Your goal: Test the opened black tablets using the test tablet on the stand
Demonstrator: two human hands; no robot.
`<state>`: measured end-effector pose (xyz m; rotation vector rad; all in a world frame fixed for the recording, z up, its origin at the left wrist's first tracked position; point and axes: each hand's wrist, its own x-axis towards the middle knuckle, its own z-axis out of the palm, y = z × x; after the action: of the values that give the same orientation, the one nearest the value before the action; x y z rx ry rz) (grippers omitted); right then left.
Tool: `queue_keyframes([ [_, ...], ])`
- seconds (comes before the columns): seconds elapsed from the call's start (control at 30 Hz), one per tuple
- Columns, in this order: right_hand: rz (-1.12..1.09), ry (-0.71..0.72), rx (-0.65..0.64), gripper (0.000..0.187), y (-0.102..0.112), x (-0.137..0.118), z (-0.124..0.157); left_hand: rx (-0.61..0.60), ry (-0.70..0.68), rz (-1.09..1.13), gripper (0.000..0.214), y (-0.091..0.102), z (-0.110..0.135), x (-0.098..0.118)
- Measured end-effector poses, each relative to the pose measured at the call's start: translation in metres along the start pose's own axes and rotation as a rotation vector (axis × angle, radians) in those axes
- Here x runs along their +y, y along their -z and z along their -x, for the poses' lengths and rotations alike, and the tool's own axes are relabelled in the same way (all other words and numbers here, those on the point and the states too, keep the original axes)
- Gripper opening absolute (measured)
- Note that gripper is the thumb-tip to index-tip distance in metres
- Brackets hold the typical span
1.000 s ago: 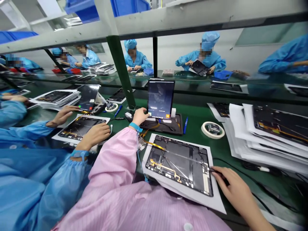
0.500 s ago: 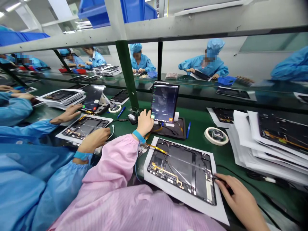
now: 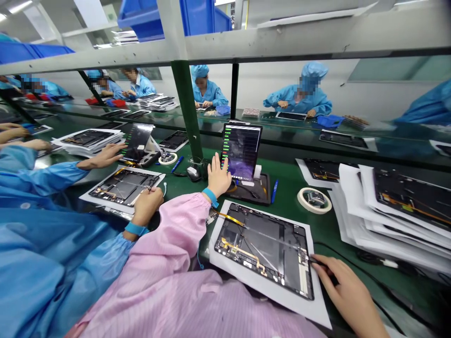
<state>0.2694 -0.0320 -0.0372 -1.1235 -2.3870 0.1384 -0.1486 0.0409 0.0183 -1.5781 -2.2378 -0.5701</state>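
The person's right hand, at the lower right of the frame, has its thumb and fingers drawn together, pinching a slim dark tool. The tool's tip reaches the pale connector strip along the right edge of an opened tablet. The tablet lies flat on a white sheet at the bottom centre, its black inner frame showing gold flex traces, and a yellow ribbon cable runs off its upper left corner.

The left hand, with a blue wrist strap above it, stands raised at the centre, its fingers spread well apart. It holds nothing and sits just before an upright tablet on a dark stand, whose screen shows green bars. A computer mouse lies just left of that hand.

To the right are a roll of tape, a blue pen and a tall stack of sheets with tablets. At the left, a co-worker's hand in a blue sleeve rests on another tablet, fingers together, while their other hand lies open beyond it. Further workers in blue sit across the bench, under blue bins at the top.
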Motion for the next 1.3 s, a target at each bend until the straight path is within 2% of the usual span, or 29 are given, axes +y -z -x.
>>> queue_keyframes([
  [0.5, -0.015, -0.009, 0.001, 0.031, 0.001, -0.002, 0.000, 0.033, -0.094, 0.010, 0.058, 0.003, 0.003, 0.007],
  [0.67, -0.024, -0.019, 0.001, 0.033, 0.001, -0.002, 0.000, 0.046, -0.248, 0.062, 0.057, 0.004, -0.004, 0.016],
  [0.87, -0.023, -0.031, -0.005, 0.034, 0.004, -0.006, -0.002, 0.038, -0.293, 0.098, 0.065, -0.004, -0.017, 0.022],
  [0.97, -0.020, -0.024, -0.002, 0.033, 0.004, -0.007, -0.003, 0.006, -0.310, 0.096, 0.065, 0.002, -0.019, 0.023],
  [1.03, -0.014, -0.010, 0.000, 0.032, 0.004, -0.007, -0.003, 0.011, -0.308, 0.108, 0.064, 0.014, -0.012, 0.030],
  [1.1, 0.001, 0.018, 0.003, 0.032, 0.004, -0.008, -0.003, -0.023, -0.314, 0.157, 0.057, 0.028, 0.004, 0.046],
  [1.13, 0.016, 0.034, 0.003, 0.033, 0.005, -0.009, -0.003, -0.072, -0.331, 0.196, 0.051, 0.036, 0.014, 0.057],
  [1.23, 0.087, 0.080, -0.020, 0.035, 0.010, -0.016, -0.005, -0.307, -0.508, 0.314, 0.028, 0.049, 0.048, 0.091],
  [1.3, 0.125, 0.112, -0.045, 0.036, 0.014, -0.021, -0.008, -0.367, -0.588, 0.340, 0.024, 0.051, 0.060, 0.105],
])
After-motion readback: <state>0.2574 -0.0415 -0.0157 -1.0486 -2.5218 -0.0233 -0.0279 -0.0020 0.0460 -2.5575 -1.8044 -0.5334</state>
